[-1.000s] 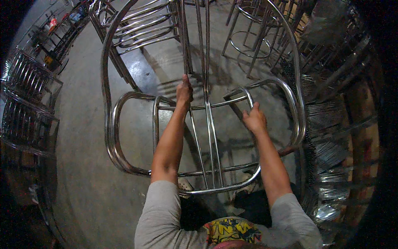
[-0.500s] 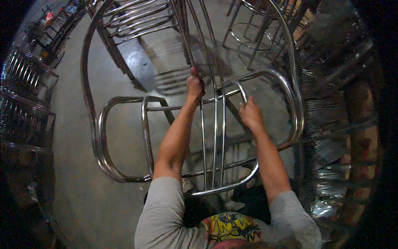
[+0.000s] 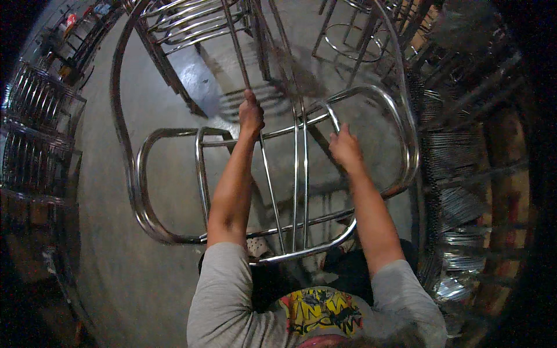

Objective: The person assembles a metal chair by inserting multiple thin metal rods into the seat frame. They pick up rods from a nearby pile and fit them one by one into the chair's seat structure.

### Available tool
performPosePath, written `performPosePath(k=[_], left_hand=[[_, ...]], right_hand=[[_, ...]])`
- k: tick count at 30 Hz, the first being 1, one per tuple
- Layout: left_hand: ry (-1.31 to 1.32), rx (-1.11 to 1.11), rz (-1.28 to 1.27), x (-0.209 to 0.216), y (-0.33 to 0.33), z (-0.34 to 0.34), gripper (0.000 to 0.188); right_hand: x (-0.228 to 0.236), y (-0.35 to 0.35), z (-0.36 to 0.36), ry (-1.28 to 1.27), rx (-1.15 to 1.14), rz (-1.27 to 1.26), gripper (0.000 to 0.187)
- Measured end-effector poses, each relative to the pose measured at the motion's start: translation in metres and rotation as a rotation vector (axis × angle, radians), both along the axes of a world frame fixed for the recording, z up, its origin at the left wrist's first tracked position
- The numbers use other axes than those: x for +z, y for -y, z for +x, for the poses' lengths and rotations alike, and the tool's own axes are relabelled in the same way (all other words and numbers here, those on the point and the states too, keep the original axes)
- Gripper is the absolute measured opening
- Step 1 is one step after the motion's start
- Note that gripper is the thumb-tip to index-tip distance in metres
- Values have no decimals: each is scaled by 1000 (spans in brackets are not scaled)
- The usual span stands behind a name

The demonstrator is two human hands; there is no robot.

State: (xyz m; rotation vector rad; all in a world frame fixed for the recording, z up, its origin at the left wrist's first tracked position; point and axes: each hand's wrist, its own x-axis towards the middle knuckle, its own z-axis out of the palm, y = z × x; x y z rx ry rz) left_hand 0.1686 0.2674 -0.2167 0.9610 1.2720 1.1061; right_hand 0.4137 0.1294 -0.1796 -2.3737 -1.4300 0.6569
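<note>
A bright silver chair-like frame of bent metal tube (image 3: 283,131) occupies the centre, in front of the person's body and above the floor; whether it touches the ground cannot be told. A tall outer hoop (image 3: 115,93) runs up both sides to the upper edge, and two rounded side loops (image 3: 138,168) flank the middle. Three slender silver rods (image 3: 271,185) run lengthwise, crossing the transverse tube and reaching the curved front rail (image 3: 313,253).

The left hand (image 3: 250,119) is closed in a fist around the leftmost rod, thumb pointing up along it. The right hand (image 3: 347,148) is wrapped about the inner bent tube (image 3: 333,116) on the right side of the frame; its thumb lies upward, and how firmly it presses cannot be told.

Nearest the viewer are a grey short-sleeved shirt (image 3: 223,290) with a yellow, red and black printed panel (image 3: 322,310), and a pale perforated shoe (image 3: 257,246) just behind the front rail. Beyond the frame, on grey, smooth floor (image 3: 104,174), stands a silver seat frame with parallel bars (image 3: 200,26); to its right is a stool frame with a round metal ring (image 3: 358,60). Stacked tubular frames (image 3: 40,104) line the left margin, and bundles of thin metal rods (image 3: 455,153) the right.
</note>
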Motion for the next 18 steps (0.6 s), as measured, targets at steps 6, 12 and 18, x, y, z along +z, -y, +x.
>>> performPosePath(k=[6, 12, 18], left_hand=[[145, -69, 15, 8, 6, -4, 53], [291, -149, -16, 6, 16, -10, 40], [319, -99, 24, 4, 17, -11, 46]], right_hand=[[17, 11, -15, 197, 69, 229, 52], [15, 5, -83, 271, 411, 391, 51], [-4, 9, -111, 250, 510, 379, 57]])
